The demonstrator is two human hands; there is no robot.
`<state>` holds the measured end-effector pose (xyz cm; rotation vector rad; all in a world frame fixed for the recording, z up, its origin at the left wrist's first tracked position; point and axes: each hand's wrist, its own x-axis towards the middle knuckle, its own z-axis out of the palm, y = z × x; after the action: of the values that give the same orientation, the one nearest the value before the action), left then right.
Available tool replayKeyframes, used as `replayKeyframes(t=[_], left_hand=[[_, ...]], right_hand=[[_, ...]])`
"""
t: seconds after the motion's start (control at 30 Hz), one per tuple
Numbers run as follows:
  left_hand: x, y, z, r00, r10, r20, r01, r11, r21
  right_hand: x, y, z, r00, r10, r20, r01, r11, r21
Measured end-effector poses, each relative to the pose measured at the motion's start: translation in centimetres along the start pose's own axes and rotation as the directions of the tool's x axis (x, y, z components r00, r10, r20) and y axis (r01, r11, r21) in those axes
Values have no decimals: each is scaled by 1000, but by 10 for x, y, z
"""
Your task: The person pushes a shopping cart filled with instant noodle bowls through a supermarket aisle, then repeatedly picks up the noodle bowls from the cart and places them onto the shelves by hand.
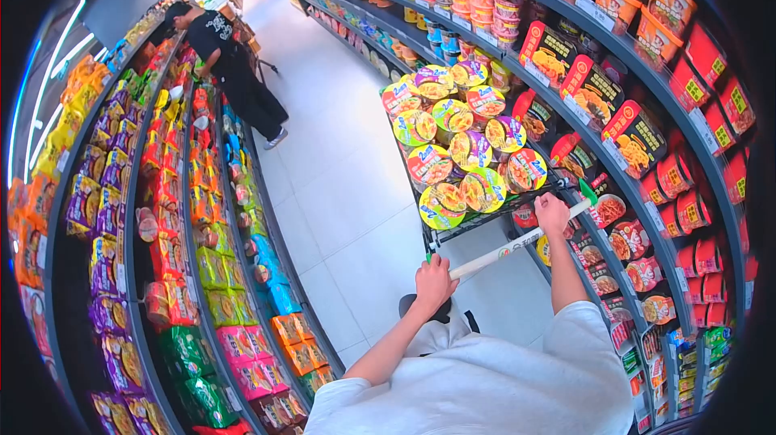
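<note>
A shopping cart with a white handlebar point(497, 254) stands right in front of me. Near the bar's left end, my left hand point(434, 283) is wrapped around it. My right hand point(552, 214) grips the same bar close to its green right end cap point(588, 192). Stacked instant noodle cups point(471, 148) with yellow, red, green and purple lids fill the cart's basket. The dark basket edge point(477, 223) shows between the cups and the bar.
Shelves of bagged instant noodles point(218, 273) line the left side. On the right, shelves hold boxed and cup noodles point(638, 136), very close to the cart. A person in dark clothes point(234, 63) stands at the left shelf farther up the tiled aisle point(331, 160).
</note>
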<state>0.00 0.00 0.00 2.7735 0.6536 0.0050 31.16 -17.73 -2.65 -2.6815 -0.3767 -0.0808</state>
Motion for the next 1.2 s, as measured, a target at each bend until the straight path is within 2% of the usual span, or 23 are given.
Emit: replayKeyframes(t=[0.07, 0.13, 0.37, 0.47, 0.57, 0.77, 0.93, 1.03, 1.13, 1.2], left_hand=[[8, 4, 2, 998, 28, -50, -29, 1000, -12], [17, -36, -22, 1000, 23, -13, -22, 1000, 15], [72, -68, -29, 999, 39, -31, -39, 999, -3], [89, -85, -46, 997, 74, -4, -74, 996, -59], [106, -108, -53, 987, 150, -57, -155, 982, -104], [144, -156, -67, 962, 247, 118, -217, 951, -222], [181, -196, -87, 910, 347, 228, -249, 895, -370], [203, -213, -99, 887, 394, 242, -290, 882, -372], [227, -228, -114, 843, 386, 374, -270, 906, -327], [240, -239, -120, 826, 407, 390, -291, 900, -324]], right_hand=[[10, 3, -4, 999, -24, -24, 23, 1000, -12], [9, -33, 28, 1000, -2, -6, 2, 1000, 10], [54, -76, 37, 999, -19, -50, 19, 1000, 14], [69, -92, 50, 999, 45, 9, -45, 999, 26], [82, -110, 58, 1000, 28, -5, -27, 1000, 5], [107, -144, 74, 997, 74, -17, -73, 997, 36], [126, -183, 79, 992, 114, -47, -107, 985, 133], [139, -199, 85, 992, 118, -42, -112, 984, 139], [151, -206, 102, 993, 89, -84, -78, 989, 128], [159, -220, 108, 990, 92, -104, -75, 986, 151]])
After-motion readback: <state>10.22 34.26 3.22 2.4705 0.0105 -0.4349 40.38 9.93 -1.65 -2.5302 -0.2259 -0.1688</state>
